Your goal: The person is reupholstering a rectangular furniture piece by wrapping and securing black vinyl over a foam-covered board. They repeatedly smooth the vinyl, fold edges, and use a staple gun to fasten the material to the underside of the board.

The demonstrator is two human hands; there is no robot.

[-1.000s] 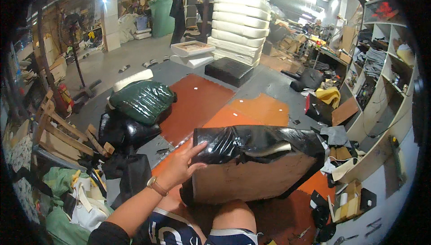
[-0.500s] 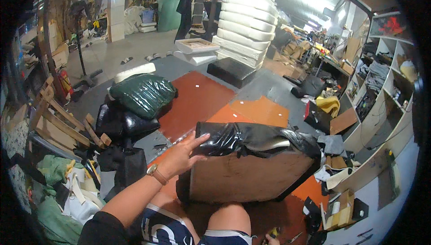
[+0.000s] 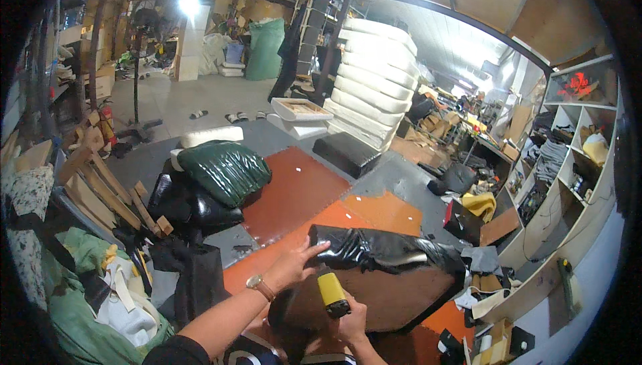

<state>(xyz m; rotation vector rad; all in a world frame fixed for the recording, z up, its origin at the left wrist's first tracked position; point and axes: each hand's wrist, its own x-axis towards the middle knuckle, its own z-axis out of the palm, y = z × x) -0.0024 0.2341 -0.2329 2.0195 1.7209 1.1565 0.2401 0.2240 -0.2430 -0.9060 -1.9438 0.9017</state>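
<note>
Yellow tool [image 3: 331, 289]: raised from lower right to before board [image 3: 388, 301]; both hands engaged
Right hand [image 3: 352, 321]: wrapped round tool
Left hand [image 3: 294, 268]: on black cover [image 3: 364, 244], grip unclear
Board: tilted, lower centre

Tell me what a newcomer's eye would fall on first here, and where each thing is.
Probably the tall stack of white cushions, rising at the back just right of centre. Next, the yellow-and-black tool in the right hand, in front of the black-wrapped panel at lower centre. Then the glossy dark green bundle, left of centre.
</note>
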